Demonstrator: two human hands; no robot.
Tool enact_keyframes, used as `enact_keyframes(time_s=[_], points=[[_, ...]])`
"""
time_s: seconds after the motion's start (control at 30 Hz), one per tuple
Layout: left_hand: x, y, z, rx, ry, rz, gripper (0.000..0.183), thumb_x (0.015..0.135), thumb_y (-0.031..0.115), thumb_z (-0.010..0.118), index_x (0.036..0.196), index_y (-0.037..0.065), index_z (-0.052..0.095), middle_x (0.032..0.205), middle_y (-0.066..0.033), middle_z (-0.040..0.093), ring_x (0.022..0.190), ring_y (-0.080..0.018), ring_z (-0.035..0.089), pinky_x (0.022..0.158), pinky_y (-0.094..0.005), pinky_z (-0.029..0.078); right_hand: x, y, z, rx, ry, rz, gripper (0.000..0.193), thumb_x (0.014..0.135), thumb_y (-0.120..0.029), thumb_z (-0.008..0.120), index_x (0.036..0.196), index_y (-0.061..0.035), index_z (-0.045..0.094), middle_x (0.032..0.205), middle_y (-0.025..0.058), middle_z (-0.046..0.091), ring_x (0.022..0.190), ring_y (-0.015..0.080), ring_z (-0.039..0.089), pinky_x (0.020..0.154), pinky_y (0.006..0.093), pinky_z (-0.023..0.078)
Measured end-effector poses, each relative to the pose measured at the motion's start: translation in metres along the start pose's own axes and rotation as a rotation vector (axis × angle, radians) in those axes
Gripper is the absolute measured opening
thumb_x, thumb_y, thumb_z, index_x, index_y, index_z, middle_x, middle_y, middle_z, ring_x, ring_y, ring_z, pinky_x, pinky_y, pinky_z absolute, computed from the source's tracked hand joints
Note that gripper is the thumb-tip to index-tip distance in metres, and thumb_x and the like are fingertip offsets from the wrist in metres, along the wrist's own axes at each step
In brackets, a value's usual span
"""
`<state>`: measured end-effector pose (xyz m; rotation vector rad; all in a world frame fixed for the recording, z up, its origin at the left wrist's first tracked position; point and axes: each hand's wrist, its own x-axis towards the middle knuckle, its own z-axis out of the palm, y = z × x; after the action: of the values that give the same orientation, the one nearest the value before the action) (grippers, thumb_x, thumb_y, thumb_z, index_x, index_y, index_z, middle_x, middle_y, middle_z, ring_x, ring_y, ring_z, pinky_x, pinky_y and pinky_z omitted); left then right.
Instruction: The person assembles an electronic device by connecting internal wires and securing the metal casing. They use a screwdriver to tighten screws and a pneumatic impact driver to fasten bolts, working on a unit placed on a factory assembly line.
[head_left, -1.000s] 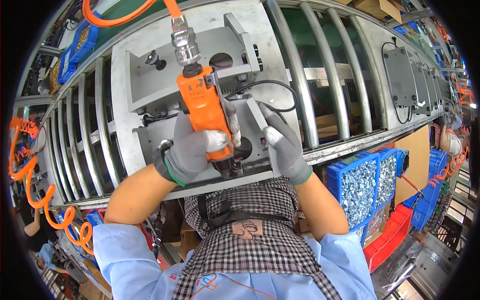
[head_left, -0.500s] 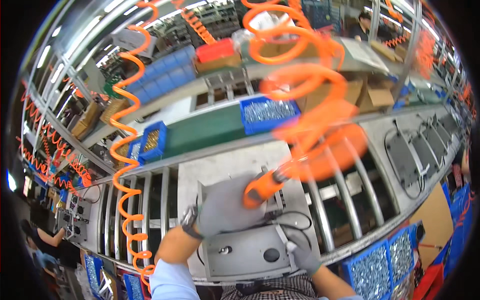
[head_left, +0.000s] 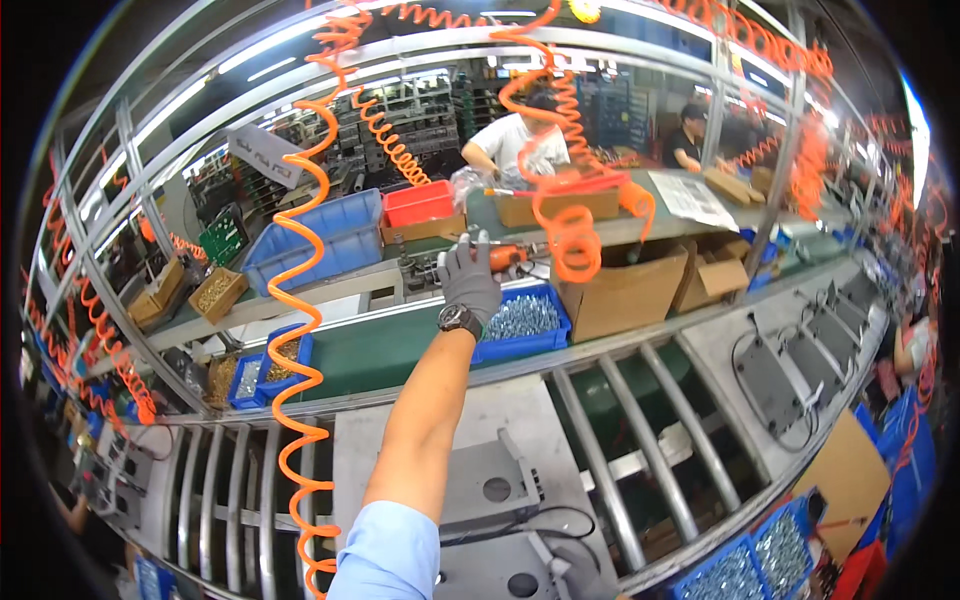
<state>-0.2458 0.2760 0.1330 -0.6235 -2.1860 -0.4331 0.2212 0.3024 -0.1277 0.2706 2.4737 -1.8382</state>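
Note:
My left hand (head_left: 468, 284), in a grey glove with a watch at the wrist, reaches far out over the line. Its fingers are stretched out and apart, against a power screwdriver (head_left: 508, 257) with an orange body that lies sideways by the far shelf. The palm hides part of the tool. Near me, on a pale board (head_left: 545, 425), sit two grey metal housings, the farther one (head_left: 478, 485) with a round hole and a black cable. At the lower edge my gloved right hand (head_left: 582, 574) is by the nearer housing (head_left: 480, 572); its fingers are mostly hidden.
A blue bin of screws (head_left: 522, 318) stands just below my left hand. Metal rollers (head_left: 622, 455) flank the board. An orange coiled hose (head_left: 300, 375) hangs at the left. Cardboard boxes (head_left: 625, 295) stand to the right of the bin. A co-worker (head_left: 518, 140) is across the line.
My left hand has moved from above the housings to the far shelf with the screwdriver, and its fingers have straightened. The view has tilted up, and the hose now hangs farther off.

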Motion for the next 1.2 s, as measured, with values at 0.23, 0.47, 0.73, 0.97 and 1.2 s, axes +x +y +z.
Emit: enact_keyframes(time_s=[0.23, 0.47, 0.73, 0.97, 1.2], points=[[-0.146, 0.155, -0.027, -0.779, -0.458, 0.607, 0.049, 0.081, 0.023, 0.072, 0.124, 0.002, 0.058, 0.135, -0.0164, 0.053, 0.114, -0.0332, 0.058, 0.094, -0.0424, 0.048, -0.020, -0.083, -0.038, 0.064, 0.156, 0.013, 0.045, 0.088, -0.023, 0.056, 0.128, -0.0035, 0.057, 0.131, 0.0168, 0.055, 0.124, 0.0310, 0.051, 0.106, 0.0391, 0.039], [-0.258, 0.258, -0.157, -0.994, -0.670, 1.101, 0.027, 0.084, 0.009, 0.066, 0.109, -0.001, 0.065, 0.118, -0.0217, 0.063, 0.103, -0.0383, 0.062, 0.088, -0.0427, 0.051, -0.284, -0.012, -0.086, -0.583, 1.633, 0.068, 0.028, 0.084, -0.017, 0.066, 0.108, -0.0036, 0.063, 0.085, 0.0163, 0.062, 0.078, 0.0336, 0.061, 0.075, 0.0396, 0.050], [-0.237, 0.180, -0.075, -0.920, -1.097, 0.666, 0.027, 0.091, 0.005, 0.058, 0.115, -0.008, 0.060, 0.113, -0.0177, 0.063, 0.103, -0.0266, 0.062, 0.091, -0.0361, 0.048, -0.617, 0.034, -0.081, -0.154, 1.436, 1.896, 0.053, 0.084, -0.045, 0.066, 0.131, -0.0222, 0.059, 0.130, 0.0110, 0.061, 0.122, 0.0298, 0.056, 0.103, 0.0405, 0.040], [-0.236, 0.177, -0.129, -0.808, -1.072, 0.752, 0.028, 0.091, 0.002, 0.056, 0.116, -0.008, 0.059, 0.105, -0.0155, 0.061, 0.091, -0.0233, 0.060, 0.086, -0.0323, 0.047, -0.600, 0.042, -0.090, -0.258, 1.620, 1.814, 0.027, 0.090, -0.033, 0.059, 0.113, -0.0226, 0.070, 0.114, 0.0087, 0.068, 0.105, 0.0299, 0.064, 0.098, 0.0409, 0.042], [-0.249, 0.190, -0.133, -0.964, -1.031, 0.893, 0.026, 0.090, 0.001, 0.055, 0.114, -0.009, 0.059, 0.110, -0.0191, 0.061, 0.093, -0.0265, 0.062, 0.084, -0.0349, 0.050, -0.604, 0.052, -0.084, -0.430, 1.690, 1.889, 0.029, 0.087, -0.025, 0.058, 0.113, -0.0223, 0.070, 0.112, 0.0089, 0.069, 0.106, 0.0305, 0.064, 0.093, 0.0411, 0.046]])
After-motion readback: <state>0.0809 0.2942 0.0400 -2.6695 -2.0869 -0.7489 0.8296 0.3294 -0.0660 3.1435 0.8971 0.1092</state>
